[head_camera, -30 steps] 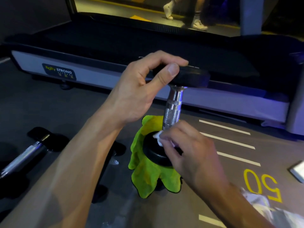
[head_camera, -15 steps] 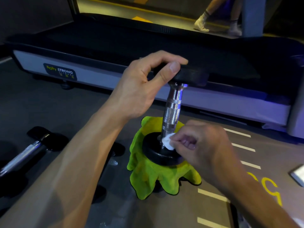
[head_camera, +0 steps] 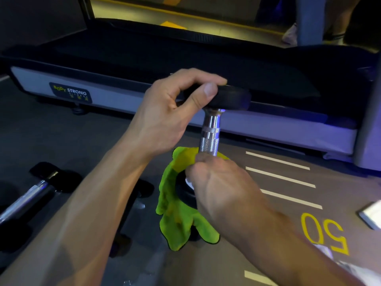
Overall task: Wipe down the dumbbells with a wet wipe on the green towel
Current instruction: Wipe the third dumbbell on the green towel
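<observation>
Standing on end on a green towel (head_camera: 177, 219), a dumbbell (head_camera: 209, 137) rises toward the camera with its knurled chrome handle upright — one black end is down on the towel, the other is up in the air. The left hand (head_camera: 171, 112) grips that upper end, thumb pressed on the near rim and fingers curled over the top. The right hand (head_camera: 216, 186) is closed low around the handle, just above the lower black end, its fingers curled and pinching a wet wipe (head_camera: 188, 181), of which only a small white scrap shows at the fingertips against the metal. Most of the lower end is hidden by this hand; a dark arc of it shows on the left.

The towel lies crumpled on the grey floor (head_camera: 99, 141), its bright folds spilling out toward the camera from under the weight. Off toward the left edge of the floor lies a second dumbbell (head_camera: 28, 195) on its side, chrome bar angled, black ends dim in shadow. Behind everything runs a treadmill (head_camera: 144, 58) with a dark belt and a pale side rail bearing a "BODY STRONG" label (head_camera: 70, 93). To the right the floor carries white stripes (head_camera: 282, 178) and a yellow "50" (head_camera: 323, 234) — beyond it, at the right edge, a pale flat object (head_camera: 371, 215) too cropped to identify.
</observation>
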`<state>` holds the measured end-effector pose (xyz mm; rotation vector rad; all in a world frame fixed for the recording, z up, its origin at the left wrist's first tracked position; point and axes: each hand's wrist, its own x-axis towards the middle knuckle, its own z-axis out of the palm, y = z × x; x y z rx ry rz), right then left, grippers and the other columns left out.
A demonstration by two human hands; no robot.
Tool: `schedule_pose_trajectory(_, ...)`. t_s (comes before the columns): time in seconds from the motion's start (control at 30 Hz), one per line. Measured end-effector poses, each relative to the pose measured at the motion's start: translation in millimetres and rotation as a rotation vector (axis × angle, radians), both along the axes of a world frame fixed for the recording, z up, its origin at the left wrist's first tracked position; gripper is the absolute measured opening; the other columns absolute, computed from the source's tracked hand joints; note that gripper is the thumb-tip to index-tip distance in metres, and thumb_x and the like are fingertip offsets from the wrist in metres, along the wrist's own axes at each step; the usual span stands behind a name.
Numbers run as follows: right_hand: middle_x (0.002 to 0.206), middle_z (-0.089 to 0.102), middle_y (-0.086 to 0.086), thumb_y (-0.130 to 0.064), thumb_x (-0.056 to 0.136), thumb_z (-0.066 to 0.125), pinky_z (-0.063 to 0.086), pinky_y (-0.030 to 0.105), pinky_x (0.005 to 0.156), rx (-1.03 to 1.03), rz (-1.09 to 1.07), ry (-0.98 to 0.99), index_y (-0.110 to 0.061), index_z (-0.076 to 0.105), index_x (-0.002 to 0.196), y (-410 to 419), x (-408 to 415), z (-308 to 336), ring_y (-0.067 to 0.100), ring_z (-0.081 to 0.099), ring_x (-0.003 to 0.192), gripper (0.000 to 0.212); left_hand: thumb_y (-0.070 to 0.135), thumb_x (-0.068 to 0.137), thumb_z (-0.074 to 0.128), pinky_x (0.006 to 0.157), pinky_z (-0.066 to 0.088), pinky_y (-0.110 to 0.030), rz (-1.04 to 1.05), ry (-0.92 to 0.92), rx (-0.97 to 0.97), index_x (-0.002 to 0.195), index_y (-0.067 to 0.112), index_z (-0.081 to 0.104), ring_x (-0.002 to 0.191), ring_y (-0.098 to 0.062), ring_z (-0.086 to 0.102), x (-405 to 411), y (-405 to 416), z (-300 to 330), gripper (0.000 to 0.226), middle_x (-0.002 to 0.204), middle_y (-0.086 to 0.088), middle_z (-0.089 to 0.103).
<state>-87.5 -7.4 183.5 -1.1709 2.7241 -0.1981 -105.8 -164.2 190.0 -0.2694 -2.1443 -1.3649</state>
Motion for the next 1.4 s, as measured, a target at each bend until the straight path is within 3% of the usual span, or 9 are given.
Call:
schedule_pose_trajectory(0.1, 0.085, 0.049, -0.007, -0.035, 0.092, 0.031, 0.041, 0.028, 0.061, -0.106, -0.025, -0.002, -0.023, 0.050, 0.078, 21, -11, -15, 0.023, 0.053, 0.082, 0.027, 0.025, 0.107, 0.057, 0.093, 0.051, -0.026, -0.005, -0.020, 0.012, 0.117, 0.029, 0.069, 0.099, 0.003, 0.064, 4, -8, 1, 0.016, 0.106, 0.016, 0.071)
schedule_pose_trajectory(0.17, 0.083, 0.059, -0.009, -0.035, 0.095, 0.048, 0.049, 0.028, 0.074, -0.143, -0.071, -0.105, -0.026, 0.066, 0.093, 30, -21, -15, 0.014, 0.058, 0.082, 0.019, 0.024, 0.107, 0.056, 0.096, 0.050, -0.024, -0.013, -0.016, 0.005, 0.117, 0.028, 0.069, 0.104, 0.001, 0.065, 8, -10, 1, 0.016, 0.112, 0.012, 0.072)
schedule_pose_trajectory(0.23, 0.065, 0.057, -0.012, -0.031, 0.094, 0.060, 0.043, 0.015, 0.063, -0.168, -0.091, -0.177, -0.031, 0.073, 0.091, 36, -26, -11, 0.003, 0.054, 0.067, 0.013, 0.023, 0.107, 0.057, 0.103, 0.050, -0.026, -0.035, -0.004, -0.005, 0.117, 0.028, 0.068, 0.114, -0.007, 0.066, 10, -7, 1, 0.016, 0.120, 0.003, 0.073)
schedule_pose_trajectory(0.43, 0.061, 0.061, -0.012, -0.024, 0.092, 0.061, 0.041, 0.013, 0.058, -0.217, -0.186, -0.241, -0.031, 0.073, 0.082, 45, -24, -12, 0.004, 0.052, 0.060, 0.016, 0.021, 0.106, 0.058, 0.104, 0.046, -0.019, -0.060, -0.004, 0.047, 0.118, 0.025, 0.069, 0.117, -0.003, 0.065, 14, -6, -1, 0.016, 0.122, 0.002, 0.072)
schedule_pose_trajectory(0.63, 0.082, 0.058, -0.009, -0.040, 0.089, 0.068, 0.039, 0.020, 0.063, -0.272, -0.080, -0.108, -0.022, 0.067, 0.089, 17, -1, -23, 0.009, 0.053, 0.079, 0.018, 0.023, 0.105, 0.060, 0.103, 0.047, -0.022, -0.056, 0.014, 0.056, 0.116, 0.025, 0.070, 0.116, -0.005, 0.066, 13, -3, -2, 0.015, 0.121, 0.003, 0.073)
schedule_pose_trajectory(0.77, 0.073, 0.059, -0.015, -0.030, 0.086, 0.078, 0.039, 0.010, 0.063, -0.509, -0.129, -0.027, -0.027, 0.074, 0.078, 32, -7, -37, 0.003, 0.058, 0.074, 0.009, 0.023, 0.105, 0.060, 0.101, 0.045, -0.018, -0.055, -0.006, 0.062, 0.118, 0.024, 0.070, 0.115, -0.001, 0.065, 14, -4, -1, 0.016, 0.120, 0.006, 0.072)
schedule_pose_trajectory(0.97, 0.099, 0.063, -0.021, -0.017, 0.090, 0.079, 0.032, -0.006, 0.083, -0.634, -0.046, 0.175, -0.032, 0.078, 0.100, 29, -10, -53, -0.015, 0.050, 0.089, 0.018, 0.027, 0.104, 0.062, 0.099, 0.049, -0.024, -0.010, -0.020, 0.090, 0.115, 0.024, 0.074, 0.106, -0.003, 0.067, 5, 0, 0, 0.016, 0.112, 0.005, 0.074)
schedule_pose_trajectory(1.27, 0.095, 0.064, 0.001, -0.010, 0.094, 0.070, 0.036, 0.015, 0.073, -0.715, -0.007, 0.491, -0.014, 0.074, 0.103, 8, -45, -29, 0.014, 0.059, 0.084, 0.010, 0.028, 0.103, 0.065, 0.100, 0.053, -0.031, 0.019, -0.038, 0.089, 0.114, 0.025, 0.075, 0.107, -0.007, 0.068, 6, 3, 2, 0.016, 0.111, 0.005, 0.075)
schedule_pose_trajectory(1.4, 0.091, 0.065, -0.007, -0.018, 0.092, 0.071, 0.043, 0.020, 0.071, -0.550, 0.051, 0.404, -0.027, 0.075, 0.107, 29, -22, -59, 0.014, 0.063, 0.080, 0.018, 0.032, 0.099, 0.068, 0.103, 0.052, -0.042, 0.033, -0.042, 0.111, 0.109, 0.035, 0.075, 0.109, -0.004, 0.067, 5, 4, 1, 0.012, 0.110, 0.010, 0.075)
